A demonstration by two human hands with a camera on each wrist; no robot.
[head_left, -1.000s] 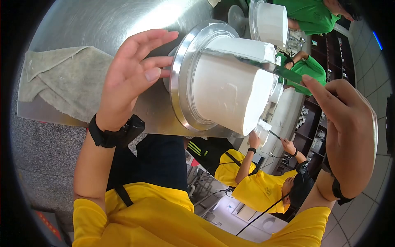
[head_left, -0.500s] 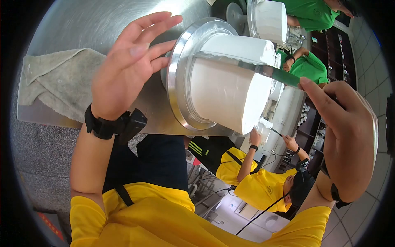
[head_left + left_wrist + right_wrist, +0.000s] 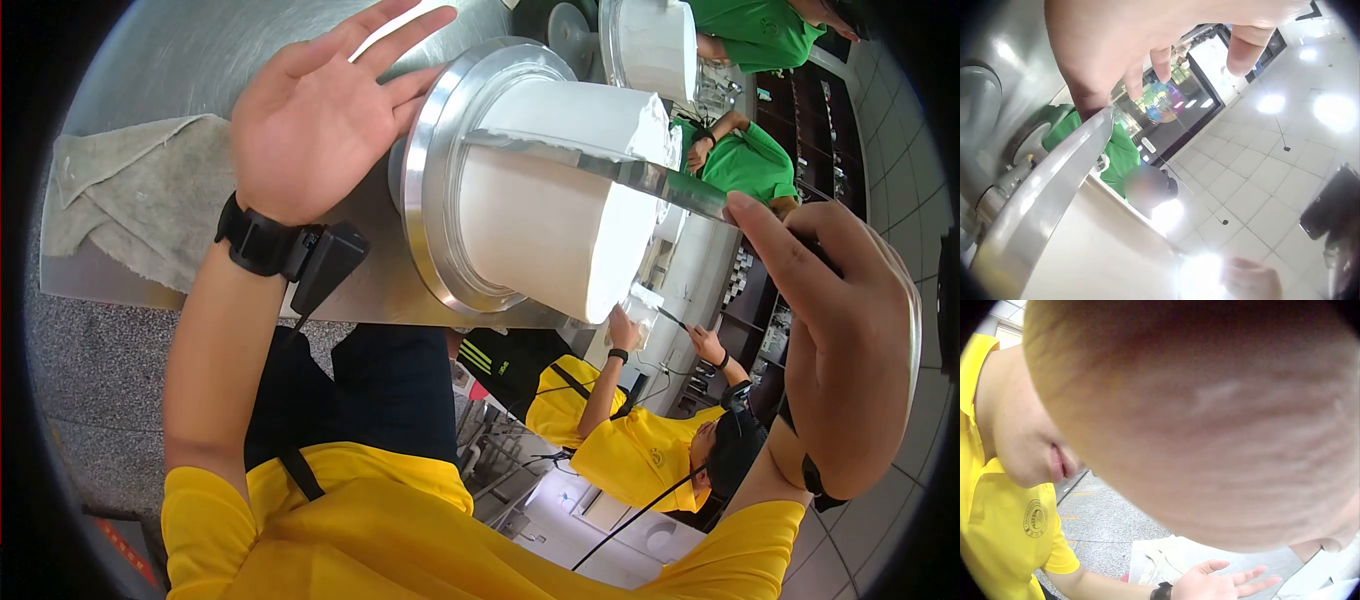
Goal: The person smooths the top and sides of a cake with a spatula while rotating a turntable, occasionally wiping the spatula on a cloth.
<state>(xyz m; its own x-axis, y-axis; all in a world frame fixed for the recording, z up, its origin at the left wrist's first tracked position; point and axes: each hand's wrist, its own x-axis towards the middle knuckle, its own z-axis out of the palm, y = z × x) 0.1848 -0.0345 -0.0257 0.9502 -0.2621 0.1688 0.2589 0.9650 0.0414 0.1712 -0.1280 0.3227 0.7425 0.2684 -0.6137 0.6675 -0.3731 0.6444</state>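
Observation:
A tall white-frosted cake (image 3: pixel 540 225) stands on a silvery metal turntable (image 3: pixel 424 215) in the head view. My right hand (image 3: pixel 845 330) grips an icing spatula (image 3: pixel 650 178), its handle hidden in the fist and its index finger stretched along the blade. The long blade lies flat along the cake's side, its tip down by the base. With palm facing up and fingers spread, my left hand (image 3: pixel 320 130) has its lower fingertips right at the turntable's rim. The left wrist view shows that rim (image 3: pixel 1044 200) close under the fingers; my right hand (image 3: pixel 1210 425) fills most of its own view.
A grey cloth (image 3: pixel 140 200) lies on the steel table (image 3: pixel 230 75) left of my left hand. Beyond the turntable is another white cake (image 3: pixel 655 50) on a stand, near people in green shirts (image 3: pixel 755 160). A person in yellow (image 3: pixel 640 455) works on my right.
My left hand has swept along the turntable's rim away from my body, its palm turning up and fingers spreading. The spatula stays against the cake's side, shifted only slightly.

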